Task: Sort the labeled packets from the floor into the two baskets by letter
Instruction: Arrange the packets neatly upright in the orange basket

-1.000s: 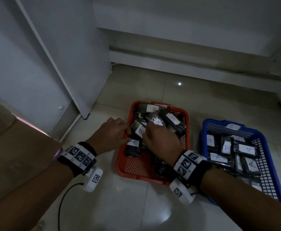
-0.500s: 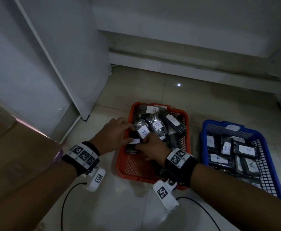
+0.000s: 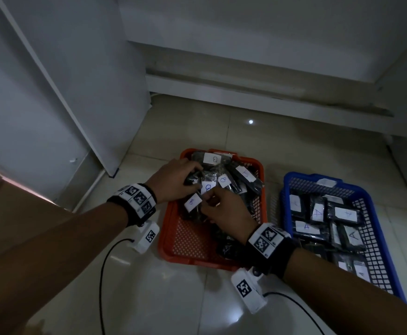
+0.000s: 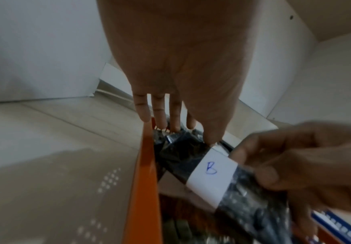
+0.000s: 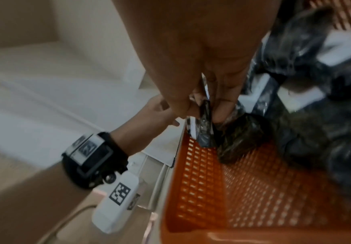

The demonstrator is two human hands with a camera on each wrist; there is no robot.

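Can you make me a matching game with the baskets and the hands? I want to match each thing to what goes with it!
Things:
1. orange basket
2. blue basket
3. right hand
4. left hand

What goes with it:
a. holds packets labeled A
b. pinches a packet labeled B
c. holds packets labeled B
d. rests on the dark packets at the orange basket's far left corner

Pairs: 1-c, 2-a, 3-b, 4-d
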